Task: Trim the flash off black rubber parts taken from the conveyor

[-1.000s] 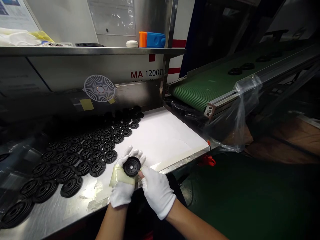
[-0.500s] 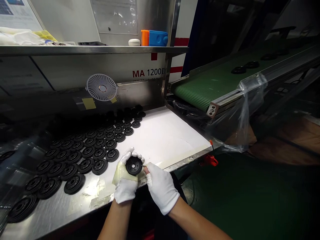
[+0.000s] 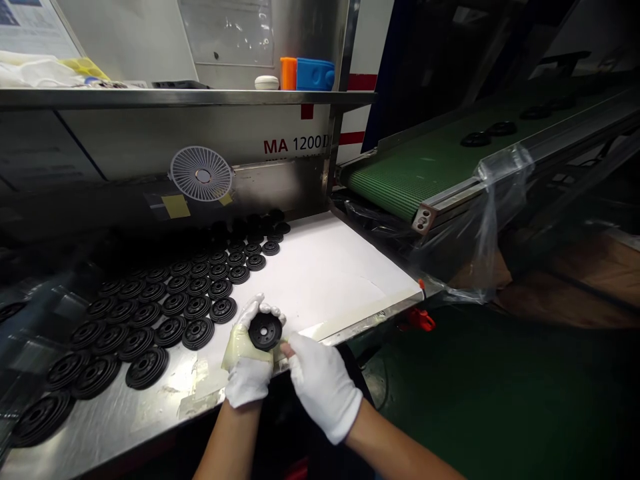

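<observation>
Moved: right hand (image 3: 325, 388) came lower and closer to the black grooved disc (image 3: 265, 331).
Left fingers (image 3: 260, 308): grasped the disc, curled around its rim.
Right fingers (image 3: 289, 348): were at disc edge; cannot tell if grasping.
Disc place: held above the near edge of the surface (image 3: 100, 433), beside rows of black discs (image 3: 197, 333).

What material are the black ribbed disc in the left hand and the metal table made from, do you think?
The black disc in the left hand looks like moulded rubber or plastic: matte, with crisp ridges. The look cannot settle which. The table seems stainless steel, shiny and reflective.
</observation>
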`<state>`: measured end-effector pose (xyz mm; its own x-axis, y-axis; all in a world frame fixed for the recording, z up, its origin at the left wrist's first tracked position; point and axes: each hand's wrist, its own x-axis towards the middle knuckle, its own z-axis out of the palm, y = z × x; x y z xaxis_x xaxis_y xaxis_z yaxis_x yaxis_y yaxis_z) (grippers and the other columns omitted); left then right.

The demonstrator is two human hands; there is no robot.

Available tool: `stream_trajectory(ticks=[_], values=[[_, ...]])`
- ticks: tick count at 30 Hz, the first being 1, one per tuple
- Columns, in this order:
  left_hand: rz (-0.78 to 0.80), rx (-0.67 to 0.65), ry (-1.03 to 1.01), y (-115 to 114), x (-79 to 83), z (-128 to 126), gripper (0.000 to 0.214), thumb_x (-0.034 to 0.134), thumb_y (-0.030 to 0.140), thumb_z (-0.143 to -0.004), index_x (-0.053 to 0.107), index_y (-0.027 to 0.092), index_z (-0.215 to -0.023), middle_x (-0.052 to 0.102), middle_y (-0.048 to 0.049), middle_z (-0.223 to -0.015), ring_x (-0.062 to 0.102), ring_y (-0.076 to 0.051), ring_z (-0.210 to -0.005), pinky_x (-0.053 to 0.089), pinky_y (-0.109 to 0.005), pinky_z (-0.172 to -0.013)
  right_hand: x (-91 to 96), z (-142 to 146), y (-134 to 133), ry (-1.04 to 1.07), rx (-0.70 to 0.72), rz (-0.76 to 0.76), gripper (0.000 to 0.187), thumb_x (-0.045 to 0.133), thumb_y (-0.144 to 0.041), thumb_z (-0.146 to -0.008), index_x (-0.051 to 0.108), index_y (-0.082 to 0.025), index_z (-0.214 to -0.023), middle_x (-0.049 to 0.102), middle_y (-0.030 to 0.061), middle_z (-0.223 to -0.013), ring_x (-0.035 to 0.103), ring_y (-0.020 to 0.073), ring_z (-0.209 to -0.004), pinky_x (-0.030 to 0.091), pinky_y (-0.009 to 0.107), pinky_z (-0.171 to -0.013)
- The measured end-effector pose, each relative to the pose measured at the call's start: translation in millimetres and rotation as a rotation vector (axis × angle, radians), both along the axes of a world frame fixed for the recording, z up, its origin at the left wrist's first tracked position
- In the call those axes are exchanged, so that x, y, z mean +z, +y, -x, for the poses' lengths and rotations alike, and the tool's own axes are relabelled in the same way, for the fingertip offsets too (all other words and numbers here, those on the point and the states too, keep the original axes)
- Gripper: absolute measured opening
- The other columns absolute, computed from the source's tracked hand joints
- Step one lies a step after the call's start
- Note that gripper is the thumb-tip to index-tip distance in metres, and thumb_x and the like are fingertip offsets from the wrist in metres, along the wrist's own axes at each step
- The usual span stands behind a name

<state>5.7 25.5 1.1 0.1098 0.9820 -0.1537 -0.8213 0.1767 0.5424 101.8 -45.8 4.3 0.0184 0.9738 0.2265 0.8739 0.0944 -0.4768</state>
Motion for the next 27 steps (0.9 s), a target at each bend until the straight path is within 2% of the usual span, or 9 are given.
stream_trajectory(ticks=[4, 8, 11, 13, 15, 17, 21, 27], values=[[-0.022, 0.033, 0.021, -4.6, 0.5, -3.1, 0.034, 0.057, 0.0, -0.065, 0.059, 0.018, -0.095, 0.057, 0.0006, -0.071, 0.057, -0.012, -0.068, 0.05, -0.028, -0.069, -1.4, -3.0, 6.3, -0.004, -0.059, -0.001, 0.018, 0.04, -0.027, -0.091, 0.057, -0.023, -0.087, 0.064, -0.0022, -0.071, 0.056, 0.0129, -0.061, 0.024, 0.027, -0.054], [-0.014, 0.087, 0.017, -6.7, -0.9, -7.9, 0.03, 0.056, 0.004, -0.069, 0.059, 0.019, -0.095, 0.058, 0.0015, -0.071, 0.058, -0.01, -0.068, 0.05, -0.028, -0.075, -5.0, 6.2, 3.6, -0.029, -0.053, 0.027, 0.022, 0.038, -0.027, -0.091, 0.056, -0.022, -0.08, 0.063, -0.0011, -0.069, 0.056, 0.0136, -0.061, 0.024, 0.027, -0.054], [-0.04, 0.169, 0.027, -8.2, 0.3, -8.3, 0.034, 0.057, 0.007, -0.07, 0.058, 0.021, -0.102, 0.062, 0.0001, -0.079, 0.061, -0.012, -0.078, 0.047, -0.029, -0.083, -5.5, 11.3, 0.8, -0.026, -0.027, 0.022, 0.022, 0.037, -0.027, -0.091, 0.054, -0.022, -0.077, 0.062, -0.0019, -0.069, 0.056, 0.0134, -0.06, 0.023, 0.027, -0.053], [-0.002, 0.076, 0.009, -8.6, 4.1, -5.5, 0.037, 0.055, 0.012, -0.072, 0.056, 0.022, -0.107, 0.064, -0.0041, -0.09, 0.061, -0.016, -0.087, 0.048, -0.034, -0.084, -4.3, 9.3, 1.4, -0.015, -0.02, 0.001, 0.022, 0.038, -0.026, -0.091, 0.054, -0.022, -0.077, 0.061, -0.0024, -0.068, 0.056, 0.013, -0.06, 0.024, 0.028, -0.053], [0.07, -0.091, -0.019, -8.3, 9.3, -1.2, 0.04, 0.052, 0.017, -0.073, 0.055, 0.022, -0.112, 0.063, -0.0091, -0.099, 0.061, -0.022, -0.091, 0.049, -0.04, -0.08, -2.6, 4.4, 3.4, -0.011, -0.019, -0.01, 0.02, 0.039, -0.025, -0.09, 0.053, -0.022, -0.076, 0.061, -0.0025, -0.067, 0.055, 0.0128, -0.059, 0.024, 0.028, -0.054], [0.119, -0.173, -0.045, -7.4, 12.9, 2.3, 0.039, 0.05, 0.018, -0.072, 0.056, 0.02, -0.111, 0.063, -0.0095, -0.092, 0.062, -0.021, -0.084, 0.051, -0.041, -0.074, -1.7, -0.3, 5.1, -0.011, -0.031, -0.001, 0.018, 0.041, -0.024, -0.088, 0.054, -0.021, -0.076, 0.061, -0.0023, -0.066, 0.055, 0.013, -0.058, 0.024, 0.028, -0.054], [0.087, -0.052, -0.026, -6.2, 9.4, 2.1, 0.031, 0.056, 0.014, -0.069, 0.061, 0.017, -0.099, 0.059, -0.0012, -0.068, 0.059, -0.014, -0.066, 0.051, -0.032, -0.069, -4.8, 0.5, 4.2, -0.013, -0.073, 0.013, 0.019, 0.04, -0.025, -0.089, 0.056, -0.021, -0.08, 0.062, -0.0012, -0.066, 0.055, 0.0138, -0.057, 0.024, 0.028, -0.053], [-0.042, 0.124, 0.008, -7.7, 2.5, -4.3, 0.038, 0.055, 0.002, -0.067, 0.06, 0.019, -0.101, 0.061, 0.0003, -0.073, 0.06, -0.011, -0.071, 0.049, -0.029, -0.08, -6.9, 14.3, -0.5, 0.013, -0.022, 0.026, 0.024, 0.036, -0.026, -0.09, 0.056, -0.022, -0.079, 0.063, -0.0007, -0.067, 0.056, 0.0139, -0.059, 0.024, 0.027, -0.053]])
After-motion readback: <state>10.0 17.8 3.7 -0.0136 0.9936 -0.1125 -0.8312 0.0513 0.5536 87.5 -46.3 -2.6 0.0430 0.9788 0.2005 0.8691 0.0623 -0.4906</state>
